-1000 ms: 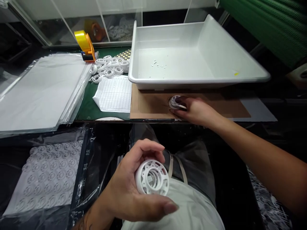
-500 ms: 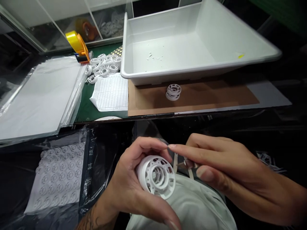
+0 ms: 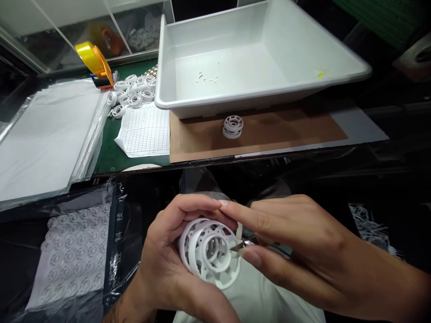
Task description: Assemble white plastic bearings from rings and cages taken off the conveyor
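Note:
My left hand (image 3: 168, 251) is wrapped round a few white plastic rings (image 3: 215, 258), stacked face to face with their open centres turned toward me. In my right hand (image 3: 296, 246) is a craft knife (image 3: 247, 243), pinched between thumb and fingers. Its pointed metal blade touches, or lies right at, the inner rim of the front ring. The handle is mostly hidden by my fingers. My right index fingertip meets the fingertips of my left hand above the rings. Both hands are over my lap.
A white plastic tub (image 3: 235, 63) with small scraps stands on the bench. Before it, white rings (image 3: 233, 127) sit on brown cardboard (image 3: 269, 137). Left are loose white rings (image 3: 134, 92), a gridded sheet (image 3: 144, 132), a tape dispenser (image 3: 96, 65) and bagged sheets (image 3: 43, 139). Trimmed scraps (image 3: 370, 229) lie at right.
The knife blade has come left, from beside the rings to the front ring's inner rim. The rings have turned slightly in my left hand. The whole view has shifted a little.

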`<state>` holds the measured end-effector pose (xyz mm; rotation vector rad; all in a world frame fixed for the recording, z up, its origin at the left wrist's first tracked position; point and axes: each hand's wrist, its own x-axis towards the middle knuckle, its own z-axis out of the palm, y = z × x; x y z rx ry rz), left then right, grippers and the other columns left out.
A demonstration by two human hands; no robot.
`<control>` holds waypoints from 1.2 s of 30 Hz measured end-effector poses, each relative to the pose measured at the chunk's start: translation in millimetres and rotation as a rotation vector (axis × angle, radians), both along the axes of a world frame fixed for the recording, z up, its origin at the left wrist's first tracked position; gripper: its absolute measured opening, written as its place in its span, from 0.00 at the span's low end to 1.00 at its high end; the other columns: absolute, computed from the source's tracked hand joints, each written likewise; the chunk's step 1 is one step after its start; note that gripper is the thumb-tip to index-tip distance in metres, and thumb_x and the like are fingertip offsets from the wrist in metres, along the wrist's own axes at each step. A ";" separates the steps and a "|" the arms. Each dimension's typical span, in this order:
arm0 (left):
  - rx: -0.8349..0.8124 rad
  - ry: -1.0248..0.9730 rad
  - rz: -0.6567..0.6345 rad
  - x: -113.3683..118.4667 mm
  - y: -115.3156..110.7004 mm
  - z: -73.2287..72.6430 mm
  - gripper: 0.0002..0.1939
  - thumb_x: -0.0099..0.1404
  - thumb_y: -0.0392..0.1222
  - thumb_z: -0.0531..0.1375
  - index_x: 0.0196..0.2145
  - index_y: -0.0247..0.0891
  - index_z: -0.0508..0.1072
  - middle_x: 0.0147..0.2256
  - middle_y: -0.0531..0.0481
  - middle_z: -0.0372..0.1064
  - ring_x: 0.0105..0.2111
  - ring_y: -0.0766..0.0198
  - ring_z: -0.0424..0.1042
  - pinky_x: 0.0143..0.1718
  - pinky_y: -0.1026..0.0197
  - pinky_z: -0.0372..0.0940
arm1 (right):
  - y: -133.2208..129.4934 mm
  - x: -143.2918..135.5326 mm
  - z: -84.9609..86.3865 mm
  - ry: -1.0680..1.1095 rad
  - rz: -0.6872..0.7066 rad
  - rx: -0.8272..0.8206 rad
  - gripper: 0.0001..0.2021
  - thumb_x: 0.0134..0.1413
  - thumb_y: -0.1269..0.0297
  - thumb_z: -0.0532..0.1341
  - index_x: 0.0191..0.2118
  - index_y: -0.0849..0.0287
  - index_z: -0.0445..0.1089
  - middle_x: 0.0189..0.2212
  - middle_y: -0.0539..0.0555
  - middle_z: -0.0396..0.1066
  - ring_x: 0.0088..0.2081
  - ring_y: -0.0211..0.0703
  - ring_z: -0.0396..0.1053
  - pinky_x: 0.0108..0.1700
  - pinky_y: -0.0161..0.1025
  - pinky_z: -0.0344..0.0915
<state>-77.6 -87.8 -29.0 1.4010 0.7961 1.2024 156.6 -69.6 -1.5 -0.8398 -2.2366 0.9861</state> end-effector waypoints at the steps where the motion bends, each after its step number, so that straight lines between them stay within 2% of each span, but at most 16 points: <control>1: 0.002 0.004 0.002 0.3 -0.2 -0.2 0.36 0.59 0.63 0.72 0.58 0.42 0.74 0.44 0.45 0.83 0.42 0.56 0.84 0.45 0.65 0.77 | 0.1 0.2 0.8 -0.003 0.005 -0.017 0.19 0.84 0.60 0.55 0.70 0.64 0.66 0.37 0.52 0.75 0.32 0.42 0.71 0.33 0.40 0.62; 3: 0.005 0.012 0.011 0.5 -0.4 -0.3 0.36 0.57 0.61 0.74 0.58 0.41 0.74 0.44 0.45 0.82 0.42 0.56 0.84 0.46 0.65 0.77 | 0.2 0.9 1.7 -0.007 0.012 -0.025 0.20 0.84 0.59 0.54 0.70 0.64 0.67 0.35 0.51 0.73 0.31 0.42 0.70 0.31 0.39 0.61; 8: 0.024 0.012 0.014 0.1 -0.7 0.4 0.40 0.51 0.49 0.81 0.58 0.41 0.74 0.44 0.45 0.83 0.41 0.52 0.85 0.46 0.62 0.79 | 0.6 2.1 4.2 -0.080 0.014 0.006 0.20 0.85 0.57 0.52 0.72 0.58 0.65 0.30 0.48 0.68 0.27 0.40 0.66 0.29 0.38 0.59; 11: 0.041 0.029 0.014 -1.0 -1.1 0.1 0.43 0.48 0.47 0.83 0.59 0.41 0.73 0.45 0.46 0.83 0.42 0.52 0.85 0.48 0.62 0.79 | 1.2 1.8 6.1 -0.130 0.011 0.041 0.20 0.86 0.58 0.49 0.72 0.56 0.64 0.30 0.47 0.66 0.27 0.40 0.64 0.29 0.37 0.58; 19: 0.008 -0.021 0.044 -0.9 -3.3 -1.0 0.39 0.53 0.49 0.80 0.59 0.40 0.74 0.45 0.45 0.84 0.42 0.54 0.86 0.47 0.66 0.80 | -2.5 -1.7 7.0 -0.198 -0.028 0.207 0.19 0.87 0.59 0.47 0.70 0.57 0.65 0.28 0.45 0.61 0.25 0.37 0.61 0.26 0.39 0.50; 24: 0.023 0.039 0.070 -3.1 -3.3 -2.6 0.39 0.56 0.63 0.74 0.58 0.40 0.75 0.44 0.45 0.84 0.42 0.58 0.85 0.48 0.68 0.78 | -1.9 -5.9 7.6 -0.220 -0.056 0.248 0.20 0.87 0.59 0.47 0.66 0.60 0.69 0.27 0.46 0.62 0.24 0.37 0.61 0.24 0.39 0.51; 26: 0.021 0.046 0.061 -4.2 -3.0 -2.8 0.39 0.57 0.65 0.73 0.58 0.41 0.75 0.43 0.46 0.84 0.41 0.60 0.85 0.48 0.70 0.78 | 0.0 -6.4 7.3 -0.231 -0.054 0.259 0.20 0.87 0.59 0.47 0.65 0.61 0.71 0.27 0.46 0.62 0.24 0.38 0.61 0.24 0.39 0.51; 29: 0.018 0.038 0.057 -2.2 -2.2 -1.9 0.45 0.49 0.63 0.78 0.60 0.42 0.74 0.42 0.48 0.84 0.39 0.60 0.85 0.46 0.71 0.78 | 1.5 -4.4 6.5 -0.225 -0.039 0.224 0.21 0.87 0.57 0.46 0.64 0.61 0.71 0.27 0.46 0.63 0.24 0.38 0.63 0.23 0.38 0.53; 32: 0.062 0.098 0.147 4.0 -2.9 -2.2 0.50 0.43 0.60 0.80 0.61 0.44 0.73 0.41 0.50 0.83 0.36 0.62 0.84 0.44 0.71 0.78 | -1.3 -2.7 5.2 -0.153 -0.049 0.115 0.20 0.87 0.55 0.47 0.68 0.56 0.68 0.32 0.48 0.71 0.28 0.38 0.70 0.27 0.36 0.62; 34: 0.128 0.159 0.270 9.0 -5.1 -4.5 0.49 0.45 0.60 0.79 0.62 0.44 0.74 0.41 0.50 0.81 0.36 0.62 0.83 0.42 0.69 0.78 | -5.7 -4.9 3.7 -0.061 -0.113 0.056 0.18 0.86 0.55 0.50 0.69 0.52 0.67 0.37 0.50 0.76 0.34 0.41 0.76 0.32 0.35 0.68; 36: 0.182 0.204 0.371 13.5 -7.7 -7.8 0.46 0.50 0.62 0.77 0.62 0.44 0.73 0.42 0.48 0.80 0.38 0.61 0.82 0.42 0.66 0.78 | -10.8 -10.6 1.8 -0.002 -0.203 0.031 0.17 0.84 0.57 0.53 0.67 0.53 0.69 0.38 0.52 0.78 0.36 0.45 0.79 0.34 0.36 0.73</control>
